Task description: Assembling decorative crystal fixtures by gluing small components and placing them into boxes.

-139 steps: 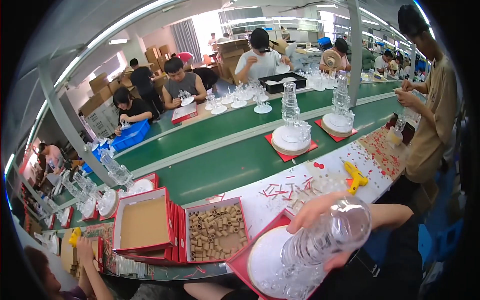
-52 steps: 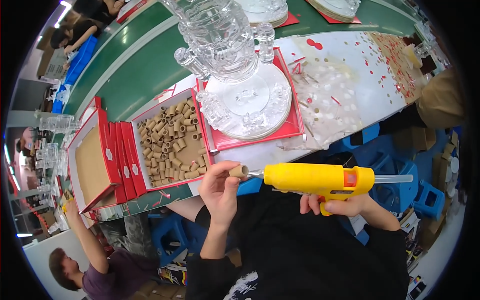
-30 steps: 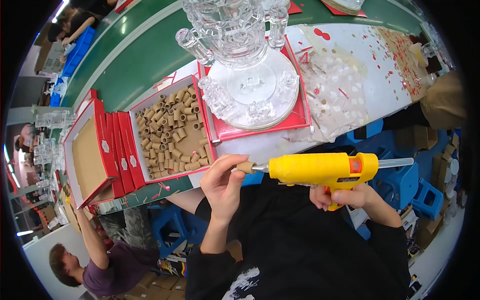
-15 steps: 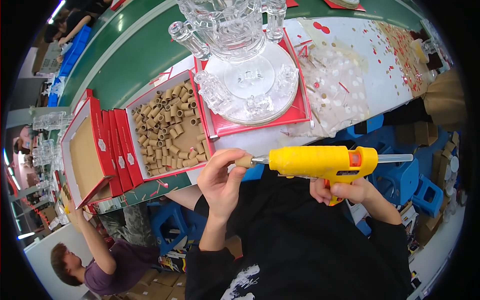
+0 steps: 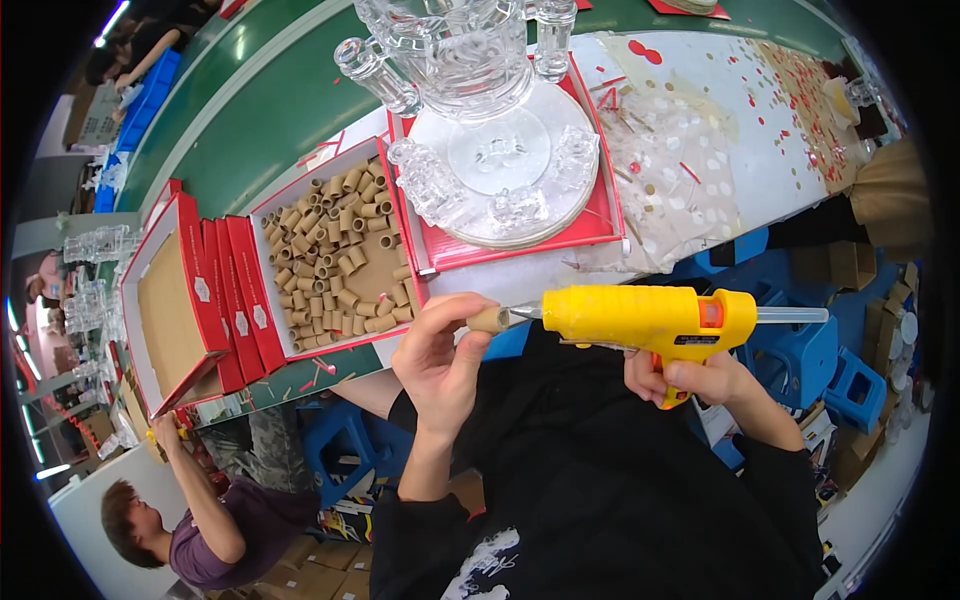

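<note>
Between thumb and fingers, my left hand (image 5: 440,365) pinches a short brown cardboard tube (image 5: 488,320), its open end turned right. My right hand (image 5: 690,378) is wrapped round the handle of a yellow glue gun (image 5: 630,316), held level with a clear glue stick (image 5: 792,315) out of its back. The gun's metal nozzle points left at the tube's end, a small space away from it. Beyond my hands a shallow red box holds many more cardboard tubes (image 5: 340,240). Beside it, a clear plastic tiered piece (image 5: 500,165) on a round base stands in a red box lid (image 5: 450,258).
Red boxes (image 5: 238,300) stand on edge left of the tubes. Red and brown scraps (image 5: 790,110) litter the white tabletop (image 5: 745,195) at right. Blue stools (image 5: 800,350) stand below the table. A person in a purple shirt (image 5: 215,535) is at lower left; another person is at far right.
The glue gun has drawn slightly right, so its nozzle stands off the tube's end. My left hand has shifted a little left with the tube. The person at lower left has moved an arm.
</note>
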